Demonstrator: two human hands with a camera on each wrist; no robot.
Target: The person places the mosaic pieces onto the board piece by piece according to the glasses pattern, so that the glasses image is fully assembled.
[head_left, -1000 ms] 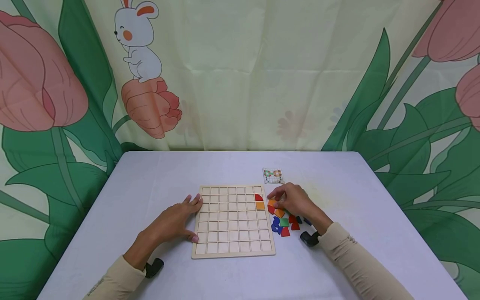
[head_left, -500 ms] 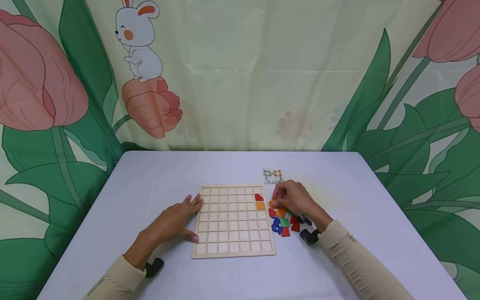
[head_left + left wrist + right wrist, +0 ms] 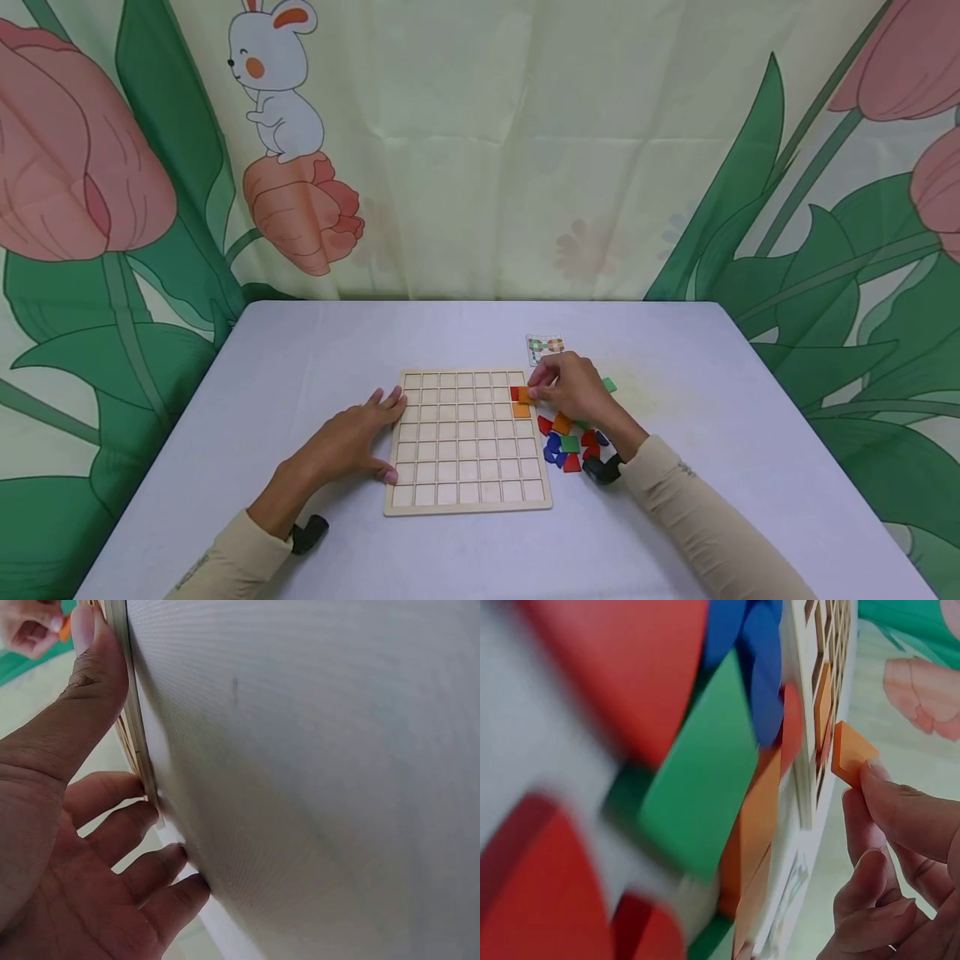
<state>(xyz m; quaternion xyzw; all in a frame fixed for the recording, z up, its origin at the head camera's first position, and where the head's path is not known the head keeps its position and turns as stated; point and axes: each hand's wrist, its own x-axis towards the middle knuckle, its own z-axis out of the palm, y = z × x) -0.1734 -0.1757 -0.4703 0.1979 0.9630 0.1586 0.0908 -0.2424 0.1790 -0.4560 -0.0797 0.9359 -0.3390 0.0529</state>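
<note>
A pale grey-white rectangular table (image 3: 300,375) is shown in front of a cloth backdrop printed with tulips and a white rabbit (image 3: 273,79). At the table's centre lies a light wooden puzzle board with a grid of square recesses (image 3: 467,442); in its right-hand column, near the 1 o'clock corner, an orange square tile (image 3: 521,410) is seated, with a red piece just above it, largely covered by the fingers. The left hand (image 3: 352,442) is laid flat at the board's 9 o'clock edge, its fingers straight and spread, the thumb pressed along the wooden rim (image 3: 135,742); nothing is gripped. The right hand (image 3: 573,392) is extended from 5 o'clock, the wrist low over the table, and a small orange square tile (image 3: 853,752) is pinched between thumb and fingertips, held just above the board's 1 o'clock corner. At the board's 3 o'clock side a loose heap of red, blue, green and orange pieces (image 3: 570,442) is seen. A small printed pattern card (image 3: 545,348) is placed at 12 o'clock from the right hand.
</note>
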